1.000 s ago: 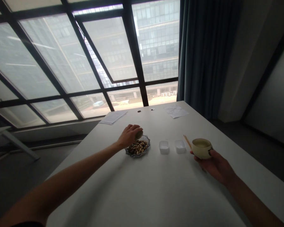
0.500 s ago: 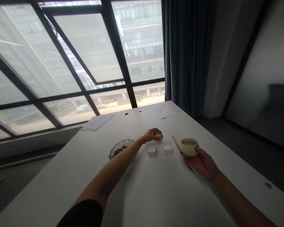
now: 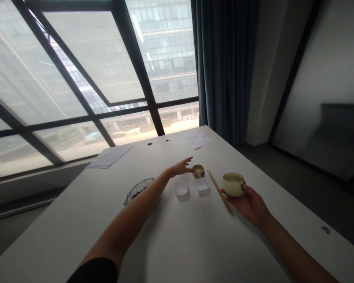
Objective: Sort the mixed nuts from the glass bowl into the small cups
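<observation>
My left hand (image 3: 181,168) is open, fingers spread, just left of a small cream cup (image 3: 198,171) with dark markings that stands upright on the table. My right hand (image 3: 250,204) grips a larger cream bowl (image 3: 233,185) from below and the right side, holding it upright with a thumb on its dark mark. Between the hands, two small clear square containers (image 3: 182,192) stand side by side on the table, nearer to me than the cup. A pair of wooden chopsticks (image 3: 220,192) lies left of the bowl.
A faceted glass bowl (image 3: 138,190) with dark contents is partly hidden behind my left forearm. Papers (image 3: 110,157) lie at the far left of the white table (image 3: 188,243), and a thin crumpled sheet (image 3: 197,140) at the far end. Windows and a dark curtain (image 3: 224,70) stand beyond.
My left hand has let go of the small cup, which now stands upright, and its fingers have spread. My right hand still holds the bowl, and the chopsticks show more fully.
</observation>
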`<state>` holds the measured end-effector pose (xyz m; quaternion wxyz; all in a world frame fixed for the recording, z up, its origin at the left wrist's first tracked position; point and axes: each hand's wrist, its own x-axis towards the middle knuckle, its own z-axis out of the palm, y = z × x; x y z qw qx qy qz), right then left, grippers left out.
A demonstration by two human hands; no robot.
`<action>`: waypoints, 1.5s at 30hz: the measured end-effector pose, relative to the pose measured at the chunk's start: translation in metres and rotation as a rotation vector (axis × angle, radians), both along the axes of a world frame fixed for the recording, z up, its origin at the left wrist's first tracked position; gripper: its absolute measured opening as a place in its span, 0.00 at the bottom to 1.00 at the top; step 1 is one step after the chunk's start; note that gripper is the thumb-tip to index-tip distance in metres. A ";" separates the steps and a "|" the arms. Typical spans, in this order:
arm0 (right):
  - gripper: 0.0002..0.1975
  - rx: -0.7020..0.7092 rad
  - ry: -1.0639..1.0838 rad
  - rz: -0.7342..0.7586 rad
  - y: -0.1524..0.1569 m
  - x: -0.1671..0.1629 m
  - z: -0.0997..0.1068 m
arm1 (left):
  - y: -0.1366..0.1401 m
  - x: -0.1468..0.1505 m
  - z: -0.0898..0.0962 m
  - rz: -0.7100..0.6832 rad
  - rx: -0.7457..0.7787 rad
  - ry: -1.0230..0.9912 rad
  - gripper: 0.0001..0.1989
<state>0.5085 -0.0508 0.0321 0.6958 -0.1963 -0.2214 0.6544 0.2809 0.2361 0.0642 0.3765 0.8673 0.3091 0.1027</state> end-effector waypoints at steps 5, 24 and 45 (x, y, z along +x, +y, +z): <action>0.18 -0.029 0.017 0.013 0.000 -0.001 -0.002 | -0.033 -0.052 0.005 -0.089 0.105 0.105 0.21; 0.18 -0.023 -0.001 0.013 0.006 0.005 -0.014 | -0.100 0.001 0.010 -0.036 0.563 0.132 0.32; 0.17 -0.079 0.031 0.019 0.004 -0.008 -0.012 | -0.094 -0.056 0.002 0.197 0.563 0.076 0.22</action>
